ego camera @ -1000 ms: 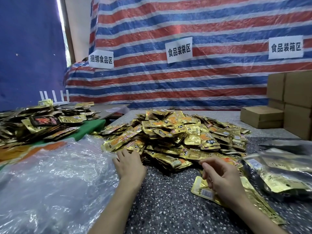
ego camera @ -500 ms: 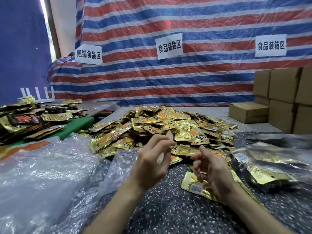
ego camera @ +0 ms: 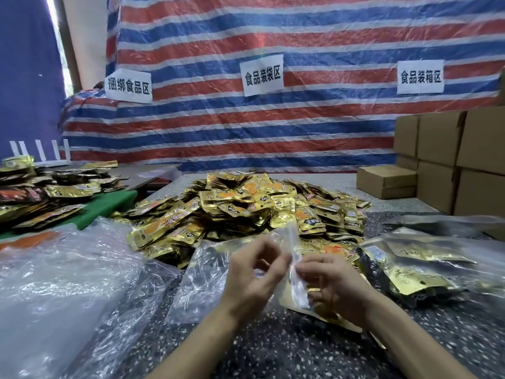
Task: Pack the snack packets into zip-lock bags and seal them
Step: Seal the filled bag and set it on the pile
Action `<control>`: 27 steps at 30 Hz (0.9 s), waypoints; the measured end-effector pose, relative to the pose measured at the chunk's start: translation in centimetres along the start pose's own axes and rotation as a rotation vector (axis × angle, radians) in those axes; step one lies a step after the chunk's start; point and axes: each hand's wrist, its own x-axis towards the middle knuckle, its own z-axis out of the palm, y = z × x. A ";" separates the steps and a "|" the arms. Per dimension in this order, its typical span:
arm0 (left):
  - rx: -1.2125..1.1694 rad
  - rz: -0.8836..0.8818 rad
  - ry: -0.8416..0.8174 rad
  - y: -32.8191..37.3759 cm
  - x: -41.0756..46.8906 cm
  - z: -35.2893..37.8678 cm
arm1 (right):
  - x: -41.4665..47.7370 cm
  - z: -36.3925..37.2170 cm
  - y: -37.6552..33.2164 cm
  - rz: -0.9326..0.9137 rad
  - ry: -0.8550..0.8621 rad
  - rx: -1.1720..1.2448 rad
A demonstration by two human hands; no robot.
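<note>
A clear zip-lock bag [ego camera: 202, 280] hangs between my hands above the speckled table [ego camera: 273, 348]. My left hand [ego camera: 252, 277] pinches its top edge with curled fingers. Right beside it, my right hand [ego camera: 332, 283] pinches the same edge. A big heap of gold snack packets [ego camera: 246, 209] lies just beyond my hands. A few loose gold packets [ego camera: 322, 310] lie flat under my right hand. Filled bags of gold packets [ego camera: 415, 266] rest at the right.
A pile of crumpled clear plastic bags [ego camera: 60, 285] covers the near left. Dark and gold packets [ego camera: 46, 192] lie on a green surface at far left. Cardboard boxes [ego camera: 448, 160] stack at the back right. A striped tarp with paper signs hangs behind.
My left hand lifted a clear bag from the pile at left and brought it to the middle. My right hand rose off the flat packets and took hold of the bag's edge.
</note>
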 end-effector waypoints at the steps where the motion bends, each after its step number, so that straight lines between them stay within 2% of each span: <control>1: -0.027 -0.110 0.053 -0.2 0.1 -0.2 | -0.1 0.2 0.1 0.005 -0.023 -0.030; 3: -0.052 -0.276 0.056 -0.6 0.2 -0.4 | -0.2 0.6 0.4 0.005 -0.061 -0.102; 5: 0.054 -0.376 -0.042 -1.1 0.1 -0.4 | -0.2 1.0 0.6 -0.007 -0.063 -0.145; 7: 0.098 -0.422 -0.122 -1.5 0.1 -0.5 | -0.2 1.0 0.6 -0.012 -0.043 -0.161; 9: -0.025 -0.446 -0.142 -1.5 0.3 -0.6 | -0.2 1.0 0.5 -0.017 -0.022 -0.159; 11: -0.155 -0.518 -0.091 -1.3 0.6 -0.9 | -0.2 1.1 0.3 -0.023 0.030 -0.119; 13: -0.219 -0.573 -0.002 -1.4 0.9 -1.4 | -0.1 1.1 0.1 -0.042 0.156 -0.048; 17: -0.252 -0.525 0.168 -1.7 1.2 -2.9 | 0.5 -0.1 0.1 -0.095 0.479 0.099; 19: -0.271 -0.480 0.187 -1.5 1.2 -2.9 | 0.6 -0.1 0.3 -0.107 0.504 0.105; 23: -0.352 -0.417 0.233 -1.5 1.4 -3.0 | 0.5 0.1 0.3 -0.155 0.403 0.137; 25: -0.388 -0.432 0.282 -1.4 1.6 -3.4 | 0.4 -0.4 0.0 -0.252 0.465 0.025; 27: -0.425 -0.469 0.332 -1.3 1.7 -3.8 | 0.4 -1.2 0.2 -0.383 0.611 -0.289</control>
